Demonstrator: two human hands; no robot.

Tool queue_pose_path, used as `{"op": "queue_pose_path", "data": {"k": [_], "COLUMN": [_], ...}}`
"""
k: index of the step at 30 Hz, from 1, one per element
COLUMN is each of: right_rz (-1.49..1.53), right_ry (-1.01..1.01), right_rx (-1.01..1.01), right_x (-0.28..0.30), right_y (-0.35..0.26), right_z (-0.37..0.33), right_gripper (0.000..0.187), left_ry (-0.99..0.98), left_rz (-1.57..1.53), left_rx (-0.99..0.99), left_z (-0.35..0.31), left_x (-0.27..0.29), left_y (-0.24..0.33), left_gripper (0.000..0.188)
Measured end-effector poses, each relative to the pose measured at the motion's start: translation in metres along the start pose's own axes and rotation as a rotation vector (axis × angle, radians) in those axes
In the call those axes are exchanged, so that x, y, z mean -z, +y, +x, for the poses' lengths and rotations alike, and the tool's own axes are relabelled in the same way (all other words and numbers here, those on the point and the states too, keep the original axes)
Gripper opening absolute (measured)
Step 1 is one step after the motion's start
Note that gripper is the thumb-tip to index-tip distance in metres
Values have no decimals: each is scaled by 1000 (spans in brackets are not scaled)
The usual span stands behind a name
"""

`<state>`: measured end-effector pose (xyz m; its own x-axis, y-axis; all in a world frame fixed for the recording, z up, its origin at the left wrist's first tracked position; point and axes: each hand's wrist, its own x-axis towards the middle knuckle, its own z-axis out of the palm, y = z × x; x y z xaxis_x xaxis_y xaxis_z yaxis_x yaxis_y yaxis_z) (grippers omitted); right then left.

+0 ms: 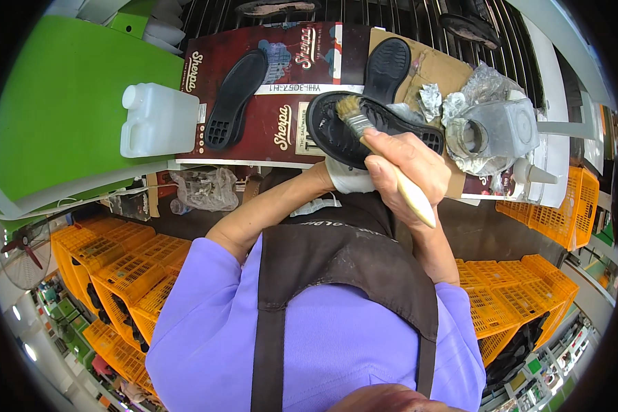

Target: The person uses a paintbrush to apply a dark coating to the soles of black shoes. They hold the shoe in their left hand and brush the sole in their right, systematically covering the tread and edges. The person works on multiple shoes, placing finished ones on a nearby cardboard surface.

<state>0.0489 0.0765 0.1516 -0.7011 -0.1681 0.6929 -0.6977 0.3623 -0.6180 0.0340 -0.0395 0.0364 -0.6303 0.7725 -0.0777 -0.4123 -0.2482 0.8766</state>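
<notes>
My left hand (350, 177), in a white glove, grips the near edge of a black shoe sole (328, 134); its fingers are partly hidden beneath the sole. The sole's hollow inner side faces up. In my right hand (413, 168) is a paintbrush (356, 122) with a pale wooden handle, its yellowish bristles at the sole's left part. Behind it, a second black sole (388, 65) lies on cardboard. To the left rests another dark sole (239, 93), appearing stacked on one more. On the right lies a cut clear plastic bottle (516, 127) with its mouth toward my right hand.
A white plastic jug (159, 120) stands at left by a green surface (69, 103). Crumpled foil (430, 101) and a nozzle bottle (537, 173) lie at right. Dark rollers (384, 14) run behind the maroon printed cardboard (254, 127). Orange crates (134, 275) stand on both sides.
</notes>
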Motion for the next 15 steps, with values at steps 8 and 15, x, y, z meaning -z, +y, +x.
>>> {"op": "queue_pose_path", "data": {"k": [8,15], "right_rz": [90,135], "right_ry": [-131,-264], "right_rx": [-26,-50], "right_x": [0,11], "right_y": [4,21], "right_z": [10,21], "right_gripper": [19,17], "left_ry": [26,-150], "left_rz": [281,459], "left_rx": [-206,59], "left_z": [-3,-8], "left_x": [-4,-7], "left_y": [-1,30], "left_gripper": [21,45]}}
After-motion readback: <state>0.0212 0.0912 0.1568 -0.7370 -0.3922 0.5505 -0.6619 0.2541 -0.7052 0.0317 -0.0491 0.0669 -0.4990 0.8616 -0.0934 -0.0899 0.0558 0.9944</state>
